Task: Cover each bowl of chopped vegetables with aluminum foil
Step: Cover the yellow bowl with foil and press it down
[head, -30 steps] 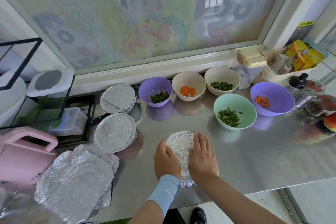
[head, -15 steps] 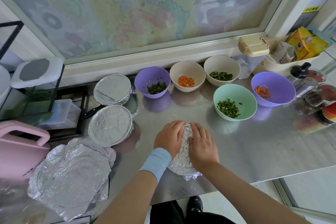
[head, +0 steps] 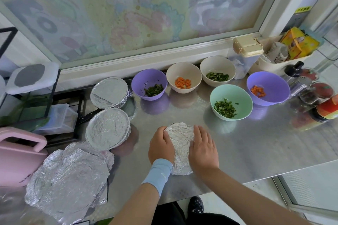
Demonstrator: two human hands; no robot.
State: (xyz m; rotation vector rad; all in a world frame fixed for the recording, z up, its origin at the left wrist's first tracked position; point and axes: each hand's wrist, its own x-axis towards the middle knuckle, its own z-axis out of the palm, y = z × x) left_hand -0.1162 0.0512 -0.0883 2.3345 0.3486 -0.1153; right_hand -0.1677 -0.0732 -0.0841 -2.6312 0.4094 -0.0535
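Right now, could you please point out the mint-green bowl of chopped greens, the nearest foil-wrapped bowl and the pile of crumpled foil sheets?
Mint-green bowl (head: 239,97): head view, inner wall.
Foil-wrapped bowl (head: 181,139): head view, foil top.
Foil sheet pile (head: 69,179): head view, top sheet.

Bare counter front-rt; green bowl behind it, foil sheets + covered bowl left.

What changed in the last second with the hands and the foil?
The left hand and right hand slid apart from the top of the foil-covered bowl to its sides, pressing the foil there. The green bowl, the other open bowls and the loose foil sheets stayed put.
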